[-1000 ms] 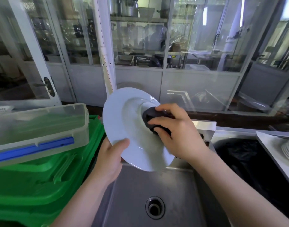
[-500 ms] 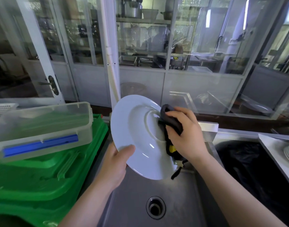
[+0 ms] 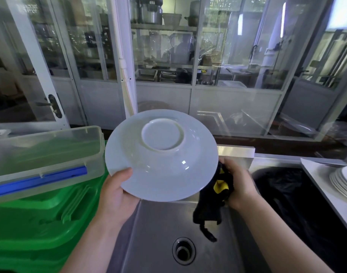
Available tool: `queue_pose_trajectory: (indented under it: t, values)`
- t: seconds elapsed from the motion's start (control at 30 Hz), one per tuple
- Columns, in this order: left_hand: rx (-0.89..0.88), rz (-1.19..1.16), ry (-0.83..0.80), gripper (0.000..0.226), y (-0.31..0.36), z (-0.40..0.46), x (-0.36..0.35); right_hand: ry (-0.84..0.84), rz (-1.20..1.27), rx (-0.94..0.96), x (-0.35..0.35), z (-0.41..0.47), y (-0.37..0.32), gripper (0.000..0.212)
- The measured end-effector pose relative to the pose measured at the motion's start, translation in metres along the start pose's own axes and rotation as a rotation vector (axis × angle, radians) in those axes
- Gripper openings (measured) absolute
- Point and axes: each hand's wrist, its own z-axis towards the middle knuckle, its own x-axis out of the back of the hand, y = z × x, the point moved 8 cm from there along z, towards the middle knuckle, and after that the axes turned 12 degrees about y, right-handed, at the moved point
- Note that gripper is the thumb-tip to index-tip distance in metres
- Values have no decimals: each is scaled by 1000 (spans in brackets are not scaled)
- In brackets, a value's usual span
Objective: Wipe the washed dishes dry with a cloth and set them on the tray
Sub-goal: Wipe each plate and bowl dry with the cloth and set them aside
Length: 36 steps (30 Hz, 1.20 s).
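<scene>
I hold a white deep plate [image 3: 164, 164] over the steel sink [image 3: 168, 229], its underside with the round foot ring turned toward me. My left hand [image 3: 117, 194] grips its lower left rim, thumb on the underside. My right hand [image 3: 237, 184] is at the plate's right rim, closed on a black cloth [image 3: 214, 201] with a yellow patch; the cloth hangs down toward the sink. A stack of white plates [image 3: 344, 184] rests on a pale tray [image 3: 314, 172] at the far right.
A clear plastic box [image 3: 44, 154] with a blue clip sits on green crates [image 3: 40, 223] to my left. The sink drain [image 3: 183, 251] lies below. A bin lined with a black bag [image 3: 290, 194] is to the right. Glass partition doors stand behind.
The plate has been flipped so its underside faces me. My right hand with the cloth has slid from the plate's centre to its right edge and lower.
</scene>
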Motion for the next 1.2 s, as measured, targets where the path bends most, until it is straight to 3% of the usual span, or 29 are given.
queue_pose_trajectory:
  t: [0.1, 0.13, 0.27, 0.4, 0.5, 0.6, 0.77, 0.83, 0.93, 1.07, 1.2]
  values:
    - [42, -9, -27, 48, -10, 1, -3, -201, -56, -49, -25, -15, 1, 75]
    - [63, -16, -39, 50, -15, 1, -3, -270, -60, -55, -33, -21, -2, 73]
    - [159, -60, -27, 52, -32, 5, 8, -416, -74, 1, -48, -34, -16, 22]
    - [270, -85, 6, 37, -43, 16, 26, -451, -51, 69, -59, -37, -19, 23]
    - [201, 154, 69, 45, -43, 28, 33, -403, -66, 266, -65, -37, -29, 29]
    - [90, 418, 176, 60, -28, 34, 36, -318, -392, 618, -72, -43, -41, 20]
    - [173, 443, -118, 66, -15, 24, -33, -162, -900, 1039, -86, -58, -37, 36]
    - [254, 408, -142, 79, -20, 19, -53, -176, -1092, 1174, -94, -62, -22, 47]
    - [298, 410, -35, 85, -34, 16, -55, -170, -1400, 1261, -96, -62, 3, 51]
    - [277, 320, 120, 44, -54, 18, -30, -178, -1586, 1359, -94, -63, 16, 45]
    - [292, 224, 151, 52, -71, 14, -13, -389, -1667, 1352, -90, -57, 19, 41]
